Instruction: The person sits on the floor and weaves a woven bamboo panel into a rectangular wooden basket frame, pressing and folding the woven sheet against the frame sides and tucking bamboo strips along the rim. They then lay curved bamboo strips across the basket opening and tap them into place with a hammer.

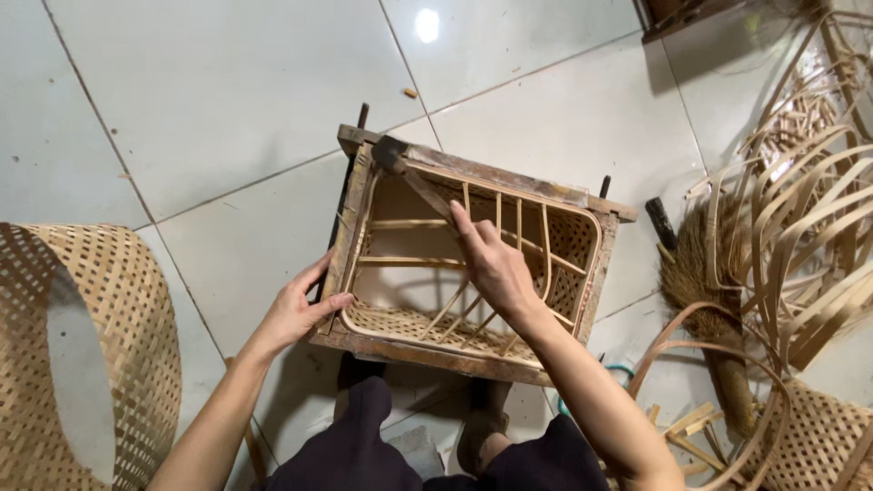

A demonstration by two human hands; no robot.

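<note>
Basket mould (600,238), a rectangular wooden frame, sits dead centre on the white tile floor (227,118) with a half-woven bamboo basket (409,320) fitted inside it. Left hand (298,309) grips the frame's 9 o'clock edge, thumb hooked over the rim. Right hand (491,264) is reaching inside, fingers pressed on an upright bamboo strip, not closed around anything. Finished woven basket (109,336) lies at 8 o'clock, loose bamboo strips (800,227) are piled at 3 o'clock, and a small broom (696,273) lies just beside them.

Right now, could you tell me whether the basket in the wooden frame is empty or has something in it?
Empty: inside the basket only its woven wall and bare ribs show, besides the right hand reaching in.
</note>
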